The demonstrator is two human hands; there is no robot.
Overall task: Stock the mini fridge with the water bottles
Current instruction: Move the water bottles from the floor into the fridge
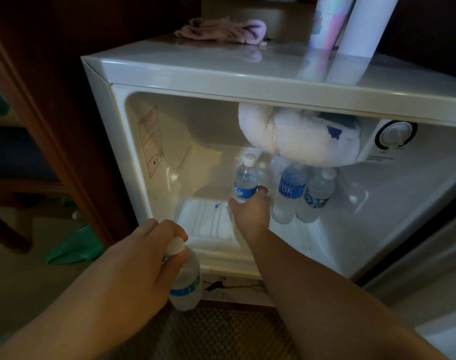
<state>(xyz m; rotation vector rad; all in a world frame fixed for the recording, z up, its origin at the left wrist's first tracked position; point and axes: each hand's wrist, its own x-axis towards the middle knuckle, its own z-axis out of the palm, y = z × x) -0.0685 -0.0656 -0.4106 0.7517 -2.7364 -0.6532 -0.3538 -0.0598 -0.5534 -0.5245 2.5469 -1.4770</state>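
Observation:
The white mini fridge (221,71) stands open. Reaching inside, my right hand (251,211) grips the base of an upright water bottle (245,179) with a blue label and white cap. Two more bottles (290,193) (316,197) stand just to its right on the fridge floor, with another partly hidden behind. Outside the fridge, low at its front left, my left hand (149,253) holds a further water bottle (185,281) by its white cap, and the bottle hangs down.
A thick lump of frost (286,133) hangs from the freezer box over the bottles, beside a thermostat dial (395,133). White cylinders (364,24) and a pink cloth (221,29) sit on the fridge top. A wooden cabinet side (53,113) stands left; green cloth (76,245) lies on the floor.

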